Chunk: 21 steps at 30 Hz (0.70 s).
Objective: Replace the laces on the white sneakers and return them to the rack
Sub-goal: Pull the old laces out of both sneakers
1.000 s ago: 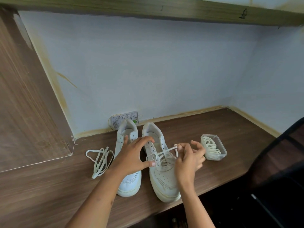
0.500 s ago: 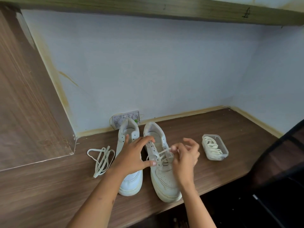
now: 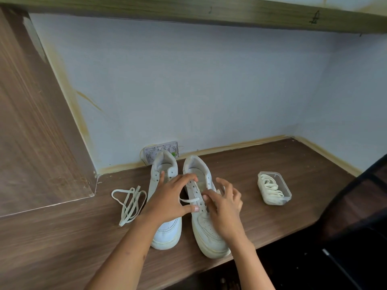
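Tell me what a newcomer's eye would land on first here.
First, the two hands: the left hand and right hand work over the right sneaker at the middle of the wooden shelf, where a lace lies across the eyelets. Beside it stands the left sneaker, with no lace visible in its upper eyelets. A loose lace lies to the left; a clear tub of laces sits to the right.

Both forearms reach forward, hands close together. Left hand [image 3: 167,200] spread wide, thumb extended. Right hand [image 3: 225,208] fingers curled downward.
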Tool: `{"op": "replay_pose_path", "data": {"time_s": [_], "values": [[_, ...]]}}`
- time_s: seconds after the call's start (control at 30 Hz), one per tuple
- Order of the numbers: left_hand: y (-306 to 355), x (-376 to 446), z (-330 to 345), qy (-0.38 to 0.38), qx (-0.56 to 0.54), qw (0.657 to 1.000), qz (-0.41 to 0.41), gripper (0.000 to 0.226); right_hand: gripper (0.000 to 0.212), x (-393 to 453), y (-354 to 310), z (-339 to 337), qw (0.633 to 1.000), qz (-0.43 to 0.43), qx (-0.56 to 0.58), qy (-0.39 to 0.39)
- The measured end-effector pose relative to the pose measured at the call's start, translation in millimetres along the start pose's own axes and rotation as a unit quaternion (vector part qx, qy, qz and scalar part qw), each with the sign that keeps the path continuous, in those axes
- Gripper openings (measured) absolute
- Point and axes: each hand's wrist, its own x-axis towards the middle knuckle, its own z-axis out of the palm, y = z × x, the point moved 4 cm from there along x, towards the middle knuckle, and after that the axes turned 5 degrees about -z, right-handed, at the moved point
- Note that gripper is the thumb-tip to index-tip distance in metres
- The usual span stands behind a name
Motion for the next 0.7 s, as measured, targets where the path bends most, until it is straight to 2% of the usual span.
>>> {"op": "replay_pose_path", "data": {"time_s": [0.07,0.13,0.23,0.33,0.43,0.57,0.7], "values": [[0,0,-1,-0.001,0.0,1.0,-0.001,0.065,0.012,2,1,-2,0.999,0.018,0.012,0.048],[1,-1,-2,-0.009,0.0,1.0,-0.007,0.065,0.021,3,7,-13,0.986,0.06,0.035,0.151],[2,-3,-3,-0.015,-0.001,1.0,-0.014,0.065,0.02,-1,25,-37,0.94,0.143,0.102,0.294],[1,-3,-3,-0.011,0.004,1.0,-0.007,0.065,0.014,-10,39,-53,0.897,0.2,0.087,0.383],[0,-3,0,-0.007,0.02,1.0,0.005,0.064,0.009,-17,40,-56,0.9,0.222,0.088,0.365],[0,2,6,0.023,0.035,0.999,0.017,0.05,0.031,-31,31,-49,0.921,0.218,0.103,0.305],[6,9,9,0.094,0.089,0.991,0.029,0.052,0.027,-48,14,-32,0.96,0.189,0.119,0.169]]}}
